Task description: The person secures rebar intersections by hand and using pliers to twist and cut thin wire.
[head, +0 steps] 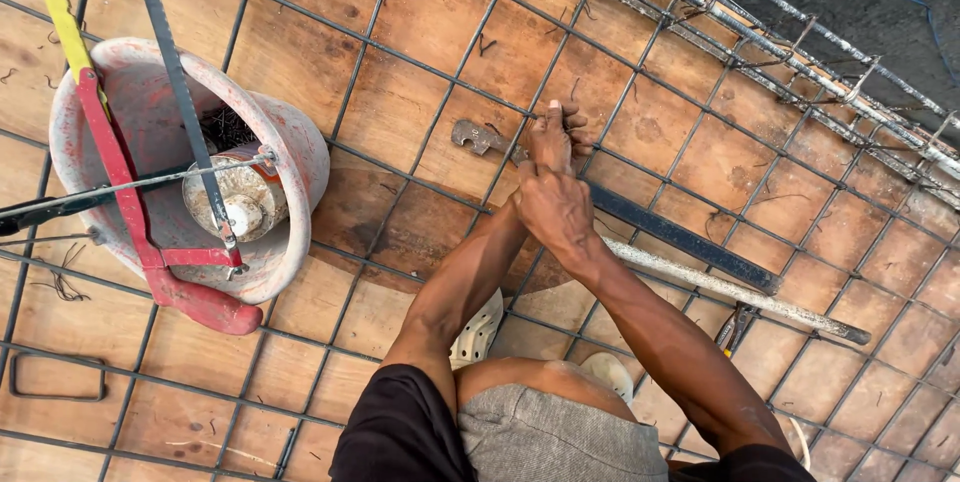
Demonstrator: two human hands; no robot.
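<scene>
Hands (550,177) clenched around bending tool (478,136)

Left hand (553,137), right hand (553,207) (both clenched)

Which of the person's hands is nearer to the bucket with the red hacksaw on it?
Left. The left hand grips the bending tool on the bucket's side; the right hand sits just behind it, slightly farther away.
</scene>
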